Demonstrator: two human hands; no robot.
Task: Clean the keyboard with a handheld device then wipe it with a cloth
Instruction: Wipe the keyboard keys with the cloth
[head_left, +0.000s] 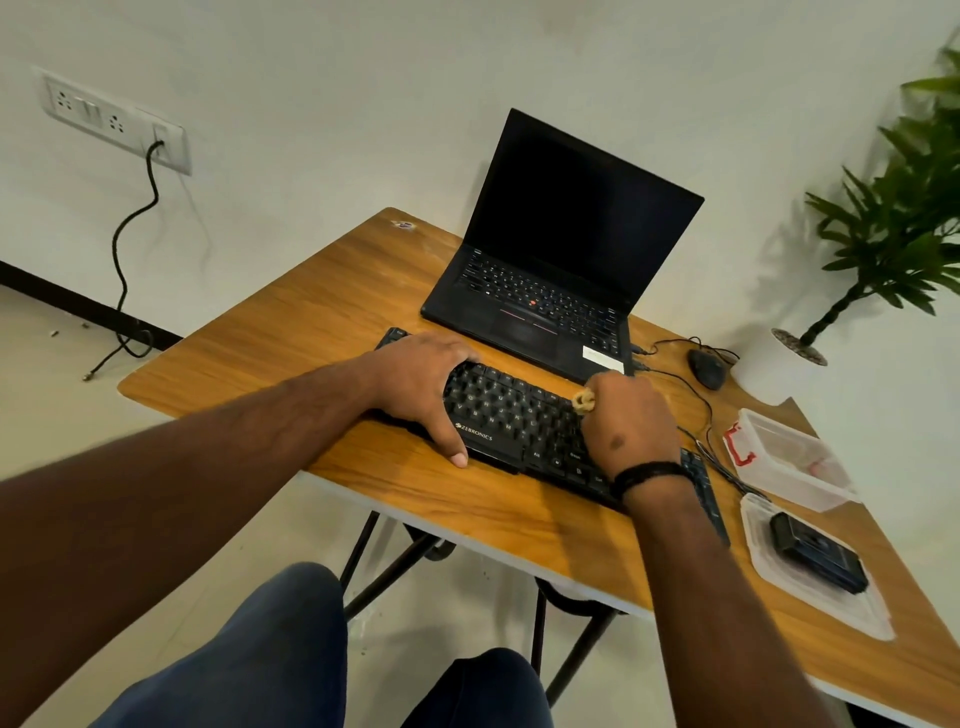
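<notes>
Laptop (550, 260) just beyond both hands, mouse (706, 368) past the right | left hand (421, 387) flat, steadying keyboard (511, 421) | right hand (626, 423) curled, gripping a small tan object (583, 401) on keys

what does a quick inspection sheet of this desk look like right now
surface: wooden table, worn spot at far corner
job's things: black keyboard; small tan item in right hand; black device on lid
clutter: open laptop, mouse, clear container
grippers: left hand steadies keyboard; right hand grips tan item
cables: cords by mouse; wall cord
surroundings: wall socket, potted plant
</notes>
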